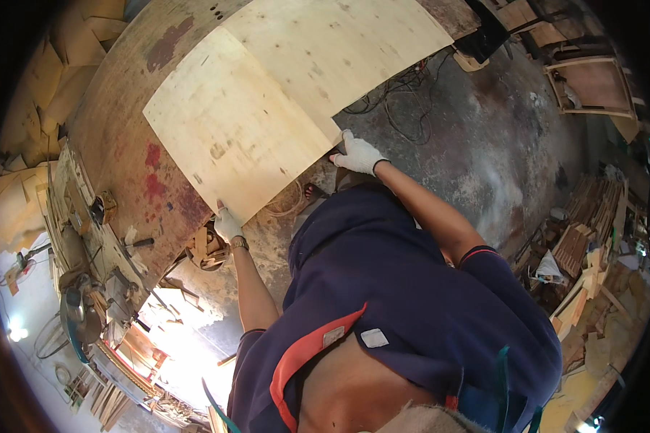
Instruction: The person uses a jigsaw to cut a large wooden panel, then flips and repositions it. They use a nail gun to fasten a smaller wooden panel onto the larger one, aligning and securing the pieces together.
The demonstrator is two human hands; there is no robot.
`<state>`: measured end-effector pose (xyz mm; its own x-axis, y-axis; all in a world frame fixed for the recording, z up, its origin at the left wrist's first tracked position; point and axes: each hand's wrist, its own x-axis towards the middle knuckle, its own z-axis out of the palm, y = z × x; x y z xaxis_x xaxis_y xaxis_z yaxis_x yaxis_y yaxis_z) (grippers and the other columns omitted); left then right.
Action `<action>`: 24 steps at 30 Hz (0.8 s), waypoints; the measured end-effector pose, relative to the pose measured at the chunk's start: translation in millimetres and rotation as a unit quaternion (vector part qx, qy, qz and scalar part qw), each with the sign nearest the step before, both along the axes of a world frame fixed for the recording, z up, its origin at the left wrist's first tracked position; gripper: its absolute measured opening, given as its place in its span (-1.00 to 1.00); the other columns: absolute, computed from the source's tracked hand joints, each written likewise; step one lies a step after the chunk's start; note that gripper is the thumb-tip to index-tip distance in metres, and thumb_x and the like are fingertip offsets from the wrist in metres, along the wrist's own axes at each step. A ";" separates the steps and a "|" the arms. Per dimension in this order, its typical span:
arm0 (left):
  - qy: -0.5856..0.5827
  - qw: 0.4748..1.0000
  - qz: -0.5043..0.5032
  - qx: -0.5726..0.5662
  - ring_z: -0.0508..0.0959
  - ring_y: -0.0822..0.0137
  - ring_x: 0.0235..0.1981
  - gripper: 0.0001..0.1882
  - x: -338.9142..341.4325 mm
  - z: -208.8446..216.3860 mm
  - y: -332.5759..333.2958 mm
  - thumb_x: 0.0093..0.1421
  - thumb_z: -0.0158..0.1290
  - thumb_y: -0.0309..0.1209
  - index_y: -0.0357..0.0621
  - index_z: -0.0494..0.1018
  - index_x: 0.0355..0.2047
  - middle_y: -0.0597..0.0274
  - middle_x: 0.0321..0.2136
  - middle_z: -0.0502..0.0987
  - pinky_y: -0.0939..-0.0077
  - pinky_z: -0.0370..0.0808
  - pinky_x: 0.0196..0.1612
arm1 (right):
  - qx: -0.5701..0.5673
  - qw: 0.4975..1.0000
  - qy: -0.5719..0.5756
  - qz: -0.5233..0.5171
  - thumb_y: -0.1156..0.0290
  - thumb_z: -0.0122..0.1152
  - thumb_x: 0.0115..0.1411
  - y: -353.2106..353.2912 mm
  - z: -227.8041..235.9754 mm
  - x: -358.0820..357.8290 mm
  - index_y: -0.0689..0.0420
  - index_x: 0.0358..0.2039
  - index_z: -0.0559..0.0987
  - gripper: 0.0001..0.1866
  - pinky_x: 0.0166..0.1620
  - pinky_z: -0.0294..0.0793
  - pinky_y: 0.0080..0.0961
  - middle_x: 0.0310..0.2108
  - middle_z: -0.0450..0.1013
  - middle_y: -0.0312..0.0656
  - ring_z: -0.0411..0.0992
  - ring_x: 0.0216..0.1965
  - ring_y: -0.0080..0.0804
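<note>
plywood panel (pixel 238 126) is held at its near corners by left hand (pixel 228 226) and right hand (pixel 361 154), fingers gripping edge; should be kept level.

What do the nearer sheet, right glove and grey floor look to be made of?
Nearer sheet: likely plywood, apparently unfinished; pale, with faint grain and dark knots.
Right glove: probably knitted fabric, off-white, matte; snug, cuffed at the wrist.
Grey floor: possibly concrete, worn; mottled and stained.
</note>
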<state>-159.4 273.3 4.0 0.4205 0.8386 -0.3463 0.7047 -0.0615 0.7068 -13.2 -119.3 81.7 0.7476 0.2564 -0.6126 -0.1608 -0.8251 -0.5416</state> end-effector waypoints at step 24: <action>-0.052 0.989 0.037 -0.132 0.38 0.39 -0.62 -0.33 -70.6 -7.7 -87.5 0.31 0.13 0.14 -0.37 0.44 -0.43 0.25 -0.64 0.45 0.39 0.39 -0.50 | -0.069 0.979 -0.060 -0.180 -0.06 0.23 0.13 -16.0 -17.2 34.1 0.34 0.07 0.47 -0.27 0.14 0.43 -0.14 0.05 0.48 0.33 0.48 0.10 0.15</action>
<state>-230.1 185.9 -3.7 0.4061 0.7545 -0.5155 0.6230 0.1841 0.7603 20.9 -135.3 64.5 0.8429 -0.1157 -0.5256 -0.3967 -0.7934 -0.4616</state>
